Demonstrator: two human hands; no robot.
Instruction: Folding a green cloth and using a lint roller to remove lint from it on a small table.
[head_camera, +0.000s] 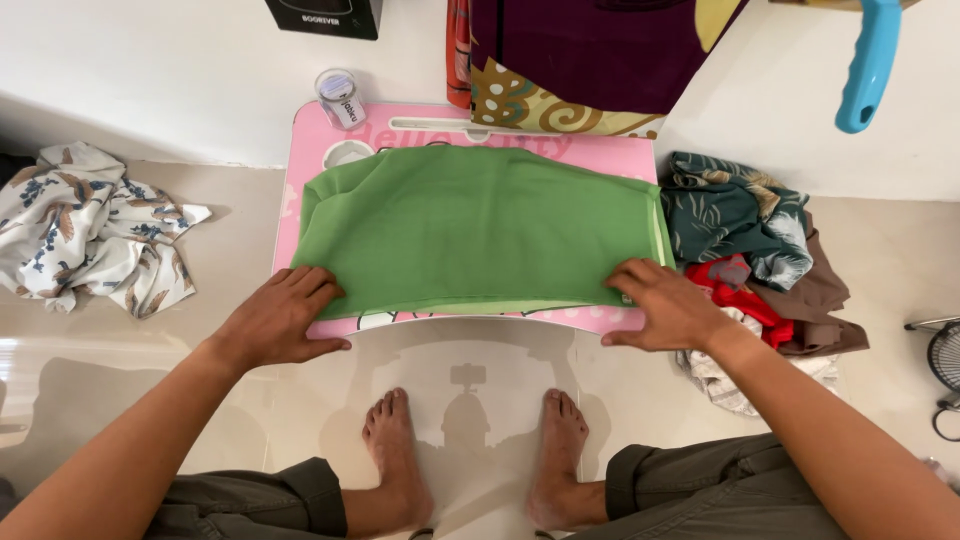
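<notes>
Partly cut off by the top edge are a dark box (324, 17), a patterned maroon cloth (580, 60) and a blue handle (868, 65). Spread flat over the small pink table (300, 160), the green cloth (480, 230) looks smooth and hides most of the tabletop. The left hand (275, 320) lies palm down on its near left corner, fingers together and flat; the right hand (665, 305) presses the near right corner, fingers slightly apart. A heap of clothes (760, 250) lies just beside the table.

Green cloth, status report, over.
Both hands, left and right, flat on green cloth, near corners. Cloth spread on pink table. Clothes pile beside right hand.
</notes>
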